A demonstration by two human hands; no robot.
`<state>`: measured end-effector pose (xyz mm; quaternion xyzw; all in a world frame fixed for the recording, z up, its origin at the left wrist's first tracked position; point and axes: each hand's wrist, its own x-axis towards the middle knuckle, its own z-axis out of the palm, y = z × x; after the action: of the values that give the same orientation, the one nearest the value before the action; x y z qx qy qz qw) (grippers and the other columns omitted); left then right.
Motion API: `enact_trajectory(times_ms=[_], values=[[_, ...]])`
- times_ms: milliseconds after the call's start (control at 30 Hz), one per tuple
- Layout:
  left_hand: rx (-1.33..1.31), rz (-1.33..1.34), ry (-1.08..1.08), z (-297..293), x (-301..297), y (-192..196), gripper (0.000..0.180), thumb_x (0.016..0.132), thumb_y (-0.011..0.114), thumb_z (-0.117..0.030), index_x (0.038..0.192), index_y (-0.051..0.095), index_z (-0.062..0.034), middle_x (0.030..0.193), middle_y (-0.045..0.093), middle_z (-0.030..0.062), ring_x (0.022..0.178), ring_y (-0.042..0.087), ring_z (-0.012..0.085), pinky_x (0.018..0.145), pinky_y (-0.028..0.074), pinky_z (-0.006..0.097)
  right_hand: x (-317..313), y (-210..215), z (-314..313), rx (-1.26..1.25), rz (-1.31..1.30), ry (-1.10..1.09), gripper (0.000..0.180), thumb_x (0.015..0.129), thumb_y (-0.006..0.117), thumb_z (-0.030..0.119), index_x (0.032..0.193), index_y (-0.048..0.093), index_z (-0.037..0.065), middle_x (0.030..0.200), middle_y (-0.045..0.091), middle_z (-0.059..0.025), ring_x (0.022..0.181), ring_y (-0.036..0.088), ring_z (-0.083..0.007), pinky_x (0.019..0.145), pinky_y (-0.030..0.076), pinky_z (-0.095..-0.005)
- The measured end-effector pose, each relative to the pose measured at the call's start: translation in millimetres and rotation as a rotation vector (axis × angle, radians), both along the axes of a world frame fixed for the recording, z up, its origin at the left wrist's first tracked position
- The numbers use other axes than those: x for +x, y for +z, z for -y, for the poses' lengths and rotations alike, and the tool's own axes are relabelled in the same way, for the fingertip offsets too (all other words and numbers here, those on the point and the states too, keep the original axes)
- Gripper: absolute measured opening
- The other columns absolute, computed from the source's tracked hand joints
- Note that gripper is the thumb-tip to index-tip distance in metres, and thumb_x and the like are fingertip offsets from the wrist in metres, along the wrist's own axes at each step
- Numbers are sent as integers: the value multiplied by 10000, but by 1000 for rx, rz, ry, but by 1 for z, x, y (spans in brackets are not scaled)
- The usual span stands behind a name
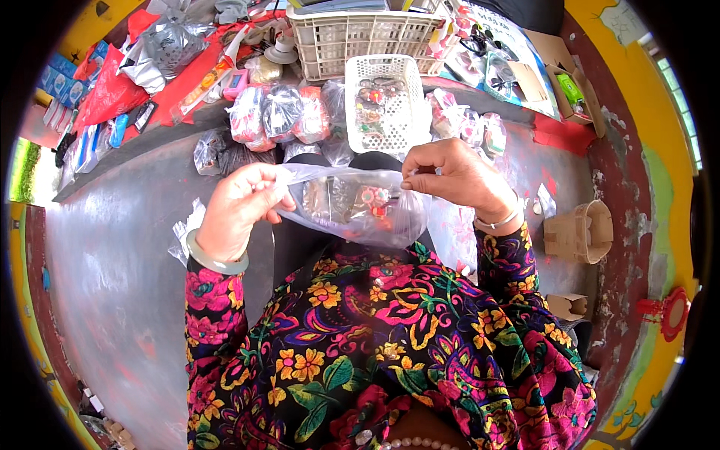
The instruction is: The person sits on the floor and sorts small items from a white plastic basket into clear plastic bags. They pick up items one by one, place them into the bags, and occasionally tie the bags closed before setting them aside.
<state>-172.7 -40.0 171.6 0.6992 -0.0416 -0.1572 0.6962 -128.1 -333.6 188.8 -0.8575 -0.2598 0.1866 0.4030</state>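
A clear plastic bag (337, 223) is stretched between my two hands above my lap. Inside it show small packets and a red and white piece, too blurred by the film to name. My left hand (244, 202) pinches the bag's left corner between thumb and fingers. With thumb and forefinger, my right hand (457, 176) grips the gathered film at the upper right. Just beyond the bag, a white perforated plastic basket (415, 105) holds several small items, some of them red. Filled plastic bags (283, 111) are clustered to the left of this basket.
A large cream crate (330, 45) stands behind the basket. More filled bags (469, 127) lie right of it. On the floor at right is a brown basket (566, 238), with a small cardboard box (566, 306) nearer me. A red plastic bag (112, 90) lies at far left.
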Motion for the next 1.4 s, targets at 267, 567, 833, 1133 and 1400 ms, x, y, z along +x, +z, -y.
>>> enact_trajectory(times_ms=[267,567,833,1133,1400], values=[[81,120,-24,-3,-5,16,182,834,501,-88,988,489,8,763,573,55,682,551,93,589,435,203,7,-1,7,21,122,16,75,692,623,21,744,578,-6,629,563,-35,586,517,-117,558,413,-251],[27,137,-155,42,0,1,432,755,577,15,1149,402,13,721,543,11,662,509,47,592,421,194,9,2,-32,89,292,198,88,685,601,104,711,573,24,628,554,-108,562,548,-233,523,418,-297],[-10,180,-189,70,20,-52,107,774,541,-66,780,590,28,591,584,41,556,539,94,516,421,244,5,-6,-58,267,185,90,200,678,637,85,868,596,37,677,573,-51,536,514,-143,514,420,-271],[-23,162,-146,56,32,-27,130,821,534,-81,844,586,37,679,580,49,597,538,74,532,426,207,7,-60,-51,339,-25,25,289,712,629,28,993,561,8,926,557,-9,652,488,-51,530,403,-206],[0,139,-71,57,32,-24,109,814,532,-58,849,580,33,685,587,40,585,532,61,529,428,202,2,-70,-60,668,-480,-84,98,833,544,119,862,560,27,658,559,-2,508,478,-37,436,371,-179]])
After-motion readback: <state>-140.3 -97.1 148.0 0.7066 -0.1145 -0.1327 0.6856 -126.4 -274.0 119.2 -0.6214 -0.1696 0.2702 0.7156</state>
